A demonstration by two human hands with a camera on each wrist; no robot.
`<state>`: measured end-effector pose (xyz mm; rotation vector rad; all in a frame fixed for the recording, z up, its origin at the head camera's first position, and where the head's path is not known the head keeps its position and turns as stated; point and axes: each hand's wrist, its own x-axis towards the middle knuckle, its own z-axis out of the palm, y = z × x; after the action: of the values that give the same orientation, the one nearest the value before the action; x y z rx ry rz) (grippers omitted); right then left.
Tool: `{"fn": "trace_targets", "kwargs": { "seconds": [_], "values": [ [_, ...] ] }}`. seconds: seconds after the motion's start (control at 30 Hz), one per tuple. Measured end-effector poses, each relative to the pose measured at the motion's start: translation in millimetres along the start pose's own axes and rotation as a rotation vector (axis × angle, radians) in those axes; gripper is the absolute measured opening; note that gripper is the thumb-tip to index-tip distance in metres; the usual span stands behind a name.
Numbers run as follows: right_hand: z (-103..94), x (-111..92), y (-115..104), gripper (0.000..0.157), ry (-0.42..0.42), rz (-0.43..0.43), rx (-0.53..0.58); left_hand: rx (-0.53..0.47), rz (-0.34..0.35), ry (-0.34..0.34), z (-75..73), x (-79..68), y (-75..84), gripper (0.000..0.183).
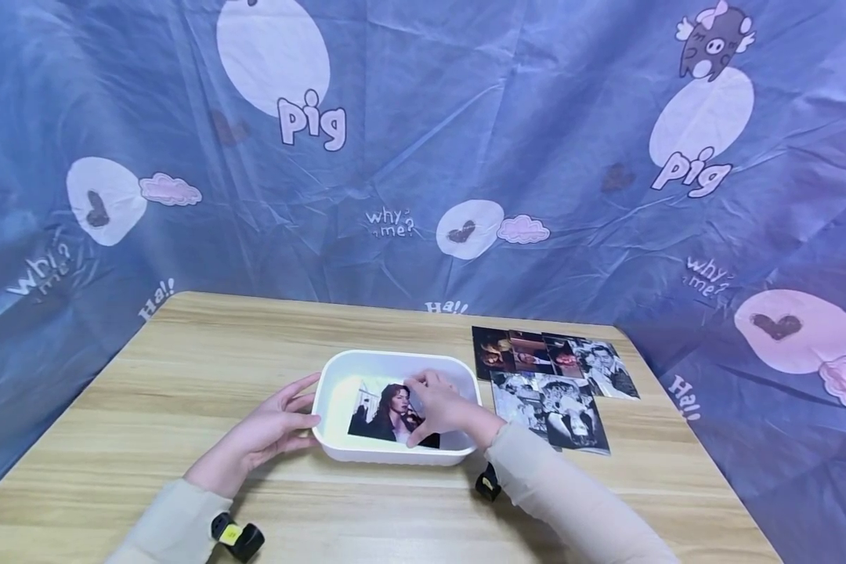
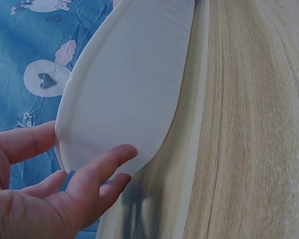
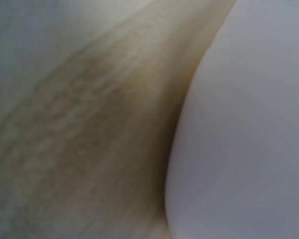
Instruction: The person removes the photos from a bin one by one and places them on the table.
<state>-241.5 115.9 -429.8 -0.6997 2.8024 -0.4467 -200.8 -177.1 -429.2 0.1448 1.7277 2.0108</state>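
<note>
A white plastic basin with rounded corners stands on the wooden table. At its left end my left hand holds the rim and outer wall, fingers spread; the left wrist view shows those fingers against the basin's side. My right hand reaches into the basin, thumb toward the near side and fingers bent toward the far side, gripping a colour photo of a long-haired person. Its right part is hidden under the hand. The right wrist view is blurred and shows only the basin's pale outer wall and tabletop.
Right of the basin, several photos lie overlapping on the table: darker colour prints at the back, black-and-white prints in front and to the right. A blue patterned cloth hangs behind the table and along its sides.
</note>
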Motion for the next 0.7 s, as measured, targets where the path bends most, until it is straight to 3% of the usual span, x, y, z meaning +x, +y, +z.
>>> {"fn": "trace_targets", "kwargs": {
  "seconds": [0.23,0.47,0.7],
  "values": [
    [2.0,0.4,3.0,0.102,0.018,0.038,-0.024,0.0,-0.001,0.001,1.1,0.4,0.1,0.084],
    [2.2,-1.6,2.3,0.098,0.085,0.008,-0.028,0.001,-0.003,0.005,1.0,0.2,0.5,0.083],
    [3.7,2.6,1.6,0.076,0.194,0.032,0.047,-0.001,0.001,-0.009,0.2,-0.7,1.0,0.083]
  ]
}}
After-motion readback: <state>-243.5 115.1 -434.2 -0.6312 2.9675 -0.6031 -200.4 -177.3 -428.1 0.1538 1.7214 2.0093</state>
